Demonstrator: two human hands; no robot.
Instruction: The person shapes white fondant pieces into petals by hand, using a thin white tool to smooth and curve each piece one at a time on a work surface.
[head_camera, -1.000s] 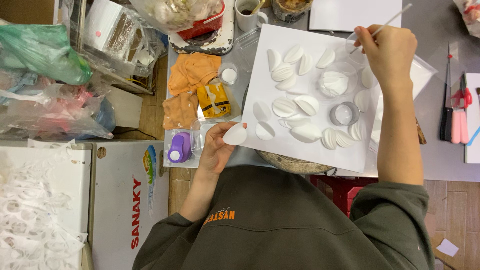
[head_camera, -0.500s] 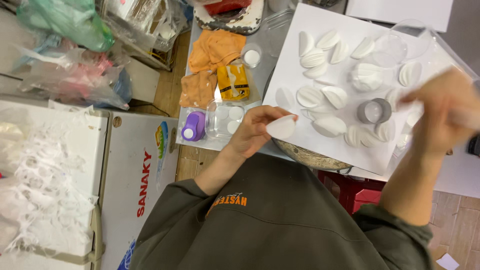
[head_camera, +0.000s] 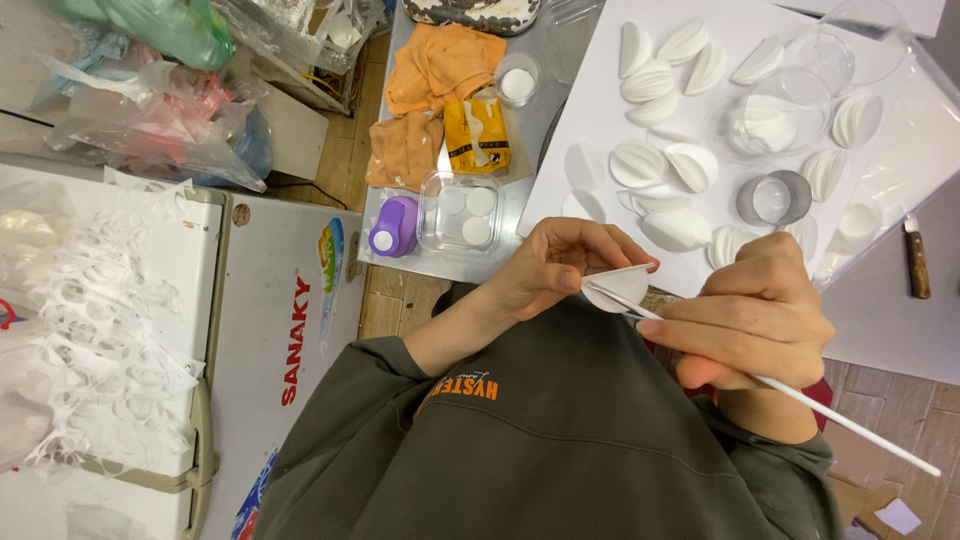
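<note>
Left hand (head_camera: 550, 268) pinches a folded white paper disc (head_camera: 617, 286) between thumb and fingers, just above the dark green sweatshirt (head_camera: 560, 440). The disc is thin, plain white, folded to a half-round with its curved edge down. Right hand (head_camera: 752, 322), fingers closed, grips a long thin white stick (head_camera: 800, 395); the stick's tip touches the disc's folded edge, and its far end runs out past the wrist to the lower right.

Beyond the hands, a white sheet (head_camera: 600, 120) lies on the grey table (head_camera: 890, 310) and bears many folded white paper pieces (head_camera: 638, 163), some fanned in layers. On the same sheet stand a small clear ring-shaped cup (head_camera: 773, 198) and a clear round dish (head_camera: 770, 125) holding more white pieces.

Left of the sheet, a clear plastic box (head_camera: 460, 212) holds flat white discs; a purple punch (head_camera: 394, 227) touches its side. Farther off: a yellow packet (head_camera: 476, 135), orange cloths (head_camera: 430, 70), and a small cup (head_camera: 516, 84) with a white disc inside.
</note>
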